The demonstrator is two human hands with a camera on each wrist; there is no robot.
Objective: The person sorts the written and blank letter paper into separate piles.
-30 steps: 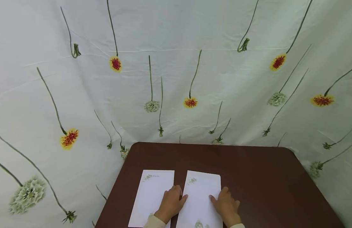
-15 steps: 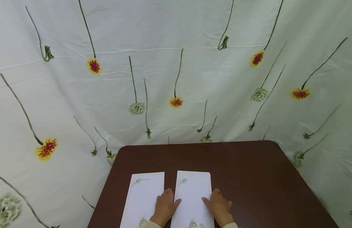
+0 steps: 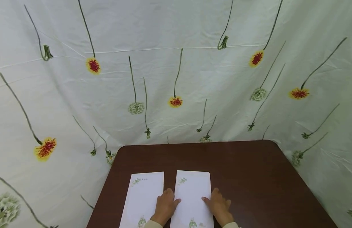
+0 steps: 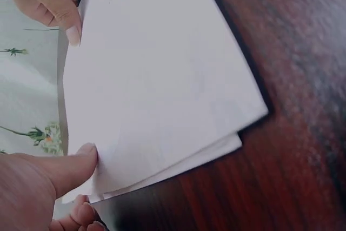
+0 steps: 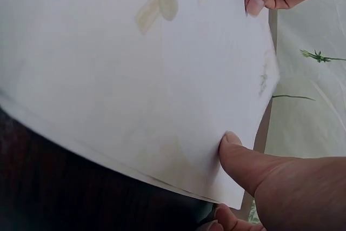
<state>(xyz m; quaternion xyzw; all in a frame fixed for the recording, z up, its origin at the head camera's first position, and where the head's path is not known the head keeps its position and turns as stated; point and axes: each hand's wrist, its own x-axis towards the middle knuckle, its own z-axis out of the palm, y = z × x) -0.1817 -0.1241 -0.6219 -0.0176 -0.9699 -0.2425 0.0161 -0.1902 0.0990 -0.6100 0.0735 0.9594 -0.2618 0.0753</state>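
A white stack of printed letter paper (image 3: pixel 191 186), with pale green plant motifs, lies upright on the brown table between my hands. My left hand (image 3: pixel 165 204) grips its left long edge, thumb on top. At the right long edge my right hand (image 3: pixel 219 207) does the same, its thumb reaching over the face. In the left wrist view a lower sheet (image 4: pixel 219 150) peeks out from under the top one. Both thumbs press the paper (image 5: pixel 124 90) in the right wrist view, with fingertips curled at the underside. Left of my left hand lies another sheet of letter paper (image 3: pixel 144 196).
The dark brown table (image 3: pixel 250 177) has rounded far corners and stretches off to the right of the paper. Behind it hangs a pale cloth (image 3: pixel 113 88) printed with red-and-yellow flowers, white blooms and green stems.
The head view has turned slightly right, so table and paper sit further left in it. The gripped stack looks straighter than a second ago. Both hands stay on its edges.
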